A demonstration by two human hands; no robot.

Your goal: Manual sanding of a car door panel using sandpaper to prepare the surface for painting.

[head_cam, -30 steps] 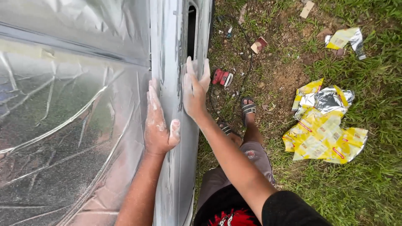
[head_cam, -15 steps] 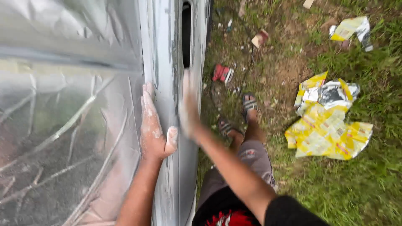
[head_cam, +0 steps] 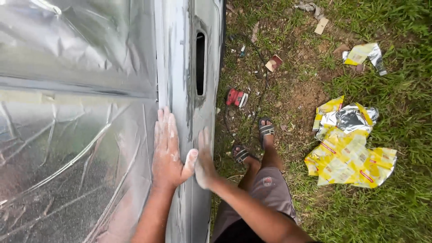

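I look down along a grey, sanded car door panel (head_cam: 180,67). My left hand (head_cam: 168,150) lies flat on it, fingers together and dusty white, beside the plastic sheet (head_cam: 76,112) taped over the window. My right hand (head_cam: 204,159) presses flat against the panel's outer face, just below a dark slot for the door handle (head_cam: 200,63). It is slightly blurred. Neither hand holds anything that I can see.
Grass and bare soil lie to the right. My sandalled feet (head_cam: 254,141) stand near a small red tool (head_cam: 236,96) with a black cable. Crumpled yellow and silver foil wrappers (head_cam: 348,148) lie on the grass, with scraps of paper further off.
My right hand has slid down the panel from near the handle slot to level with my left hand. The left hand has stayed in place.
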